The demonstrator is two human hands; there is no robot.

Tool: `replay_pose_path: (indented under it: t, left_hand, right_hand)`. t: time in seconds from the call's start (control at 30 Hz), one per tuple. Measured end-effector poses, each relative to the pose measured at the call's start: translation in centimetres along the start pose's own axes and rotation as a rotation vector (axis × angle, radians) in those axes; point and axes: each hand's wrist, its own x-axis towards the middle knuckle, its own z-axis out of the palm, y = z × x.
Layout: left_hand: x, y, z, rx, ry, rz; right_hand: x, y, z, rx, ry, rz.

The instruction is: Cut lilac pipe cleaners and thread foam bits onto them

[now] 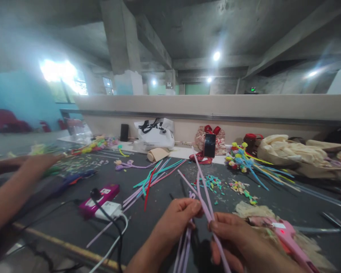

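Both hands low centre, close together over the dark tabletop [275, 199]: left hand [177, 218] w/ thumb & fingers pinched on a bunch of lilac pipe cleaners [202, 189], right hand [238, 237] just beside it, fingers curled round the same bunch a bit lower. Stems cross between the two hands, upper ends fan up & away, lower ends hang down past the wrists toward the frame bottom. Right of the right hand, touching or nearly so (can't tell), a pink glue gun [287, 237] lies on a heap of pale lace-like fabric [252, 212]. Left of the left hand: white charger block [109, 208] w/ black & white cables, next to a magenta power strip [99, 195]. Beyond the hands, loose teal, red & pink pipe cleaners [156, 176] spread on the tabletop, plus small coloured snippets [211, 184]. Further back: a phone [209, 145] propped upright, a white bag w/ black straps [155, 134], a bunch of finished stems w/ yellow & blue tips [241, 157], cream cloth pile [290, 151] far right. Far left, another person's arm & hand [34, 167], blurred, reaching over the tabletop well apart from the pair at centre.
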Motion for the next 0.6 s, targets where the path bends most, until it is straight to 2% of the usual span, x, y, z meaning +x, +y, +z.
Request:
replay_pose_path:
  t: [0.07, 0.13, 0.23, 0.33, 0.4, 0.5, 0.6]
  left_hand:
    - [0.3, 0.8, 0.9, -0.412, -0.041, -0.096]
    - [0.6, 1.4, 1.6, -0.701, 0.013, -0.179]
    - [0.7, 1.8, 1.7, -0.904, 0.101, -0.201]
    - [0.2, 1.8, 1.0, -1.024, 0.071, -0.195]
    - [-0.4, 1.8, 0.2, -1.086, 0.035, -0.179]
    - [-1.5, 2.3, -0.8, -1.131, 0.039, -0.220]
    - [-2.7, 3.2, -0.8, -1.178, -0.008, -0.280]
  right_hand:
    - [0.6, 0.1, 0.7, 0.027, -0.039, -0.040]
    - [1.2, 0.4, 1.5, 0.068, -0.075, -0.076]
    - [1.8, 1.5, 2.9, 0.109, -0.104, -0.059]
    - [1.6, 2.7, 3.8, 0.079, -0.011, -0.087]
    - [0.7, 3.0, 3.8, -0.150, 0.097, -0.170]
    - [-1.0, 2.7, 3.2, -0.790, 0.253, -0.279]
    - [-1.3, 2.5, 2.6, -1.326, 0.375, -0.273]
